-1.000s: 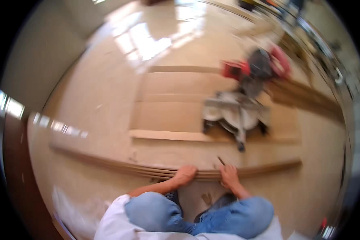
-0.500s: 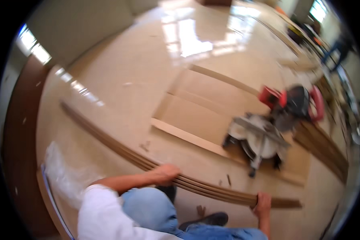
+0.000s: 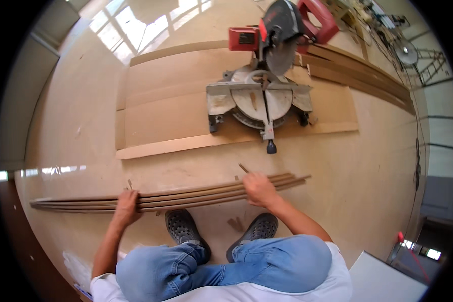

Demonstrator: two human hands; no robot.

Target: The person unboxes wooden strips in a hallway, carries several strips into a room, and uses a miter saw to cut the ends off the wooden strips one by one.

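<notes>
I squat over a bundle of several long brown wooden strips point(image 3: 191, 196) at floor level. My left hand point(image 3: 128, 206) is closed around the bundle left of my feet. My right hand point(image 3: 259, 190) grips it toward the right end, where the strip ends are uneven. Grey clogs point(image 3: 180, 226) are on my feet, just below the bundle. Small loose wood offcuts point(image 3: 235, 224) lie on the floor. Ahead, a red and black miter saw point(image 3: 282, 45) stands on a flattened cardboard sheet point(image 3: 161, 108).
Long brown boards point(image 3: 362, 80) lie right of the saw. A metal frame point(image 3: 430, 68), cables point(image 3: 417, 161) and a white board point(image 3: 380, 279) are at the right. A dark wood panel point(image 3: 17, 221) and clear plastic point(image 3: 74, 264) are at the lower left. A wall point(image 3: 25, 90) borders the left.
My hands have moved farther apart along the bundle, the left one toward its left part, the right one in from the right end. The view has turned.
</notes>
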